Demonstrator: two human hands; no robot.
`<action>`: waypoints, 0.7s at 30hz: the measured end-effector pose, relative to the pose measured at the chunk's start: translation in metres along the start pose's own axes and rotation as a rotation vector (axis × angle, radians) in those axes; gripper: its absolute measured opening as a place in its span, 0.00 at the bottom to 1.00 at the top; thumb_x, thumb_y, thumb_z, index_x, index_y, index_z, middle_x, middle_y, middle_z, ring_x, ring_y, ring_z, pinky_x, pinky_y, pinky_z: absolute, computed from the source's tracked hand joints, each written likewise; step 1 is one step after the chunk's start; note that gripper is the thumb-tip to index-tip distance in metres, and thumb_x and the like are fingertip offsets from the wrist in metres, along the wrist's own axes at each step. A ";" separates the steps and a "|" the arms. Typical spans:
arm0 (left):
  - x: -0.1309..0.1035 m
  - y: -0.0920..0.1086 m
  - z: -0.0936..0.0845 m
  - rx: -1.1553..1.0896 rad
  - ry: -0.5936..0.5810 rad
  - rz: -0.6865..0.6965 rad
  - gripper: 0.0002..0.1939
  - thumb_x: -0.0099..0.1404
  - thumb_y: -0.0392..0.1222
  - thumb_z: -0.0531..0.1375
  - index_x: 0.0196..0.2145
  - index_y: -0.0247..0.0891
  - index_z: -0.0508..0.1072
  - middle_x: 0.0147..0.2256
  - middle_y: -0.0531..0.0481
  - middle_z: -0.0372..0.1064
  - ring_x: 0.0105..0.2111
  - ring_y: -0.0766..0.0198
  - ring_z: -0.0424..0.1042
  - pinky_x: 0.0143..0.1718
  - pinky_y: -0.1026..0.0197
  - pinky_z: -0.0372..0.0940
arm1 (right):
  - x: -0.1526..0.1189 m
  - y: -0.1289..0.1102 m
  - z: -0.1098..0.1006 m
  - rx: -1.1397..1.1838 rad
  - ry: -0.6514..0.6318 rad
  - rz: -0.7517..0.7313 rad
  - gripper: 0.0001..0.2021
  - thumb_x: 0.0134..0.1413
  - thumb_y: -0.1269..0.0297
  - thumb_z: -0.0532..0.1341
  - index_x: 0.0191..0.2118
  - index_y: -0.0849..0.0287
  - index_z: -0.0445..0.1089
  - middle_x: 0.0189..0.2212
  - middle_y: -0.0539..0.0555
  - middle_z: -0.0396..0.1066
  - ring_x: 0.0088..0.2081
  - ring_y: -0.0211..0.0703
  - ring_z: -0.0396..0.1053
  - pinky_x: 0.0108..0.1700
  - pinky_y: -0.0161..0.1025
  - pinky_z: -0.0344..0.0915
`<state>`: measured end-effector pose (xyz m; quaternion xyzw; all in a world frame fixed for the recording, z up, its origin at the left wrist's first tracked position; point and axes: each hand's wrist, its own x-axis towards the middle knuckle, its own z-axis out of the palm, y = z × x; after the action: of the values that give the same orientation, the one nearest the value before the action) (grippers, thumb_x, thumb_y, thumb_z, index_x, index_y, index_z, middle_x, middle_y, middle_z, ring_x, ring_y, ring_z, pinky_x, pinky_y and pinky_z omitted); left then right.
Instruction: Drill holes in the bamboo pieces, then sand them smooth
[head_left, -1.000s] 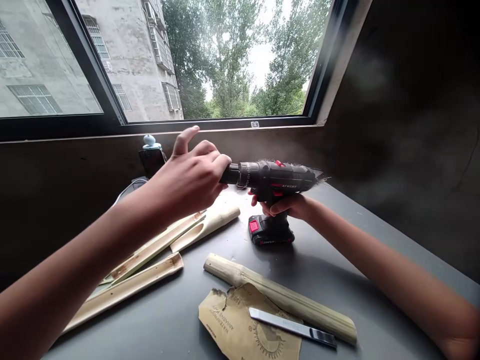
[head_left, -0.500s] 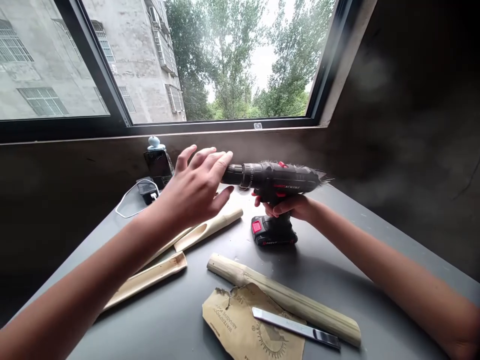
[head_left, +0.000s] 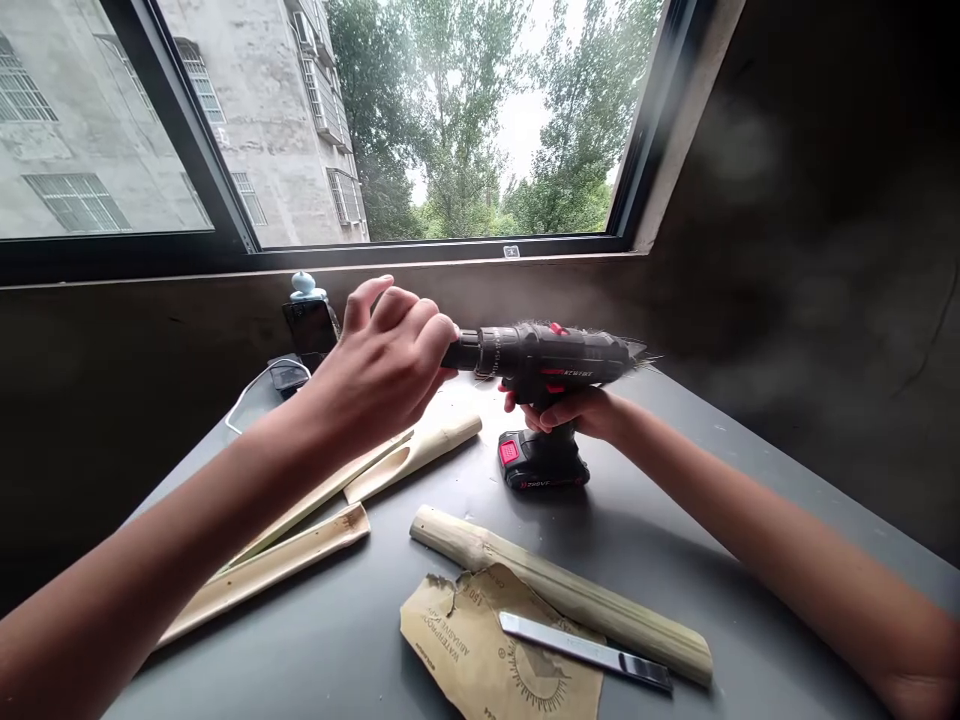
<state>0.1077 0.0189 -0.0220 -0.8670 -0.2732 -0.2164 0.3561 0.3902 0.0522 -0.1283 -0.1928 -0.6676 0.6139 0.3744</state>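
A black cordless drill [head_left: 574, 355] with red accents is held level, its chuck pointing left and its battery base low over or on the table. My right hand [head_left: 574, 410] is wrapped round the drill's grip. At the front end, my left hand [head_left: 397, 345] is closed round the chuck, with the fingers curled; whether a bit sits in it is hidden behind the hand. Below lies a bamboo piece [head_left: 562, 590], partly over or beside a sheet of sandpaper [head_left: 465, 640]. A slim metal utility knife [head_left: 585, 652] rests on the sandpaper.
On the left of the grey table [head_left: 337, 620] lie a split bamboo half [head_left: 285, 570] and a bamboo piece with a cut hollow [head_left: 420, 458]. A phone [head_left: 309, 328] leans on a light blue stand [head_left: 304, 287] near the wall. A white cable [head_left: 251, 390] runs beside it.
My left hand's fingers, spread and stretched out before, have curled closed round the drill's chuck. My right hand keeps its hold on the grip.
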 end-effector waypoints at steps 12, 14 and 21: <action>-0.003 0.005 0.010 -0.134 0.002 -0.143 0.23 0.69 0.49 0.55 0.56 0.34 0.64 0.55 0.36 0.65 0.54 0.47 0.63 0.55 0.45 0.58 | -0.001 -0.002 0.003 -0.006 0.009 0.000 0.26 0.41 0.73 0.64 0.51 0.61 0.72 0.40 0.54 0.73 0.26 0.35 0.65 0.33 0.37 0.64; 0.009 -0.005 -0.003 -0.191 -0.220 -0.168 0.25 0.71 0.52 0.50 0.58 0.33 0.64 0.56 0.36 0.65 0.57 0.46 0.62 0.58 0.44 0.55 | -0.001 -0.002 0.003 -0.007 0.005 0.006 0.26 0.41 0.74 0.64 0.52 0.61 0.72 0.41 0.54 0.73 0.26 0.35 0.65 0.33 0.38 0.64; 0.016 -0.031 -0.001 -0.389 -0.341 -0.050 0.16 0.71 0.50 0.52 0.48 0.37 0.68 0.30 0.51 0.69 0.36 0.59 0.69 0.54 0.52 0.56 | -0.002 -0.001 0.000 -0.023 -0.010 -0.005 0.27 0.41 0.73 0.64 0.53 0.61 0.71 0.40 0.55 0.74 0.27 0.36 0.65 0.33 0.38 0.65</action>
<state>0.1007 0.0416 0.0033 -0.9361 -0.3041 -0.1242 0.1261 0.3913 0.0503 -0.1283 -0.1926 -0.6770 0.6062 0.3703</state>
